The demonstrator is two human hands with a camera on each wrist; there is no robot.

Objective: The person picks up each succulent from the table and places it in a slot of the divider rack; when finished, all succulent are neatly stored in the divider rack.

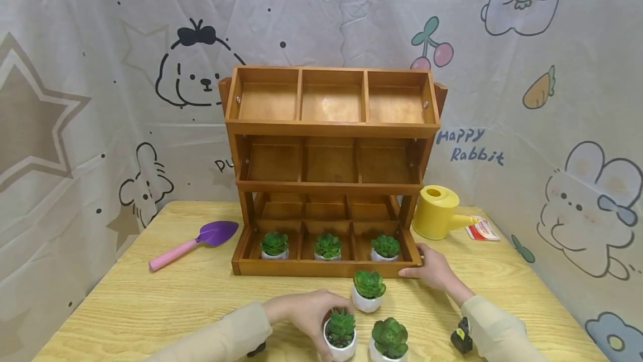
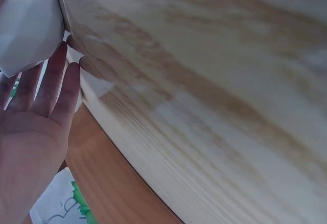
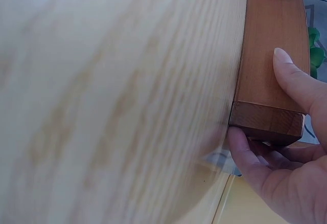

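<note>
My left hand [image 1: 315, 315] has its thumb and fingers round the white pot of a spiky green succulent [image 1: 340, 331] at the table's front. In the left wrist view the faceted white pot [image 2: 29, 27] sits by the fingers, its plant out of sight. My right hand [image 1: 436, 267] grips the lower right corner of a tiered wooden plant shelf [image 1: 326, 268]. The right wrist view has the thumb on the front board [image 3: 271, 55] and the other fingers round its end. Two more potted succulents, one leafy [image 1: 369, 289] and one rounder [image 1: 389, 339], stand beside the left hand.
Three potted succulents, left [image 1: 274, 245], middle [image 1: 327, 246] and right [image 1: 385, 247], sit in the shelf's bottom front compartments. A purple trowel with a pink handle [image 1: 173, 255] lies left. A yellow watering can [image 1: 436, 212] and a red-white packet [image 1: 483, 229] are at right.
</note>
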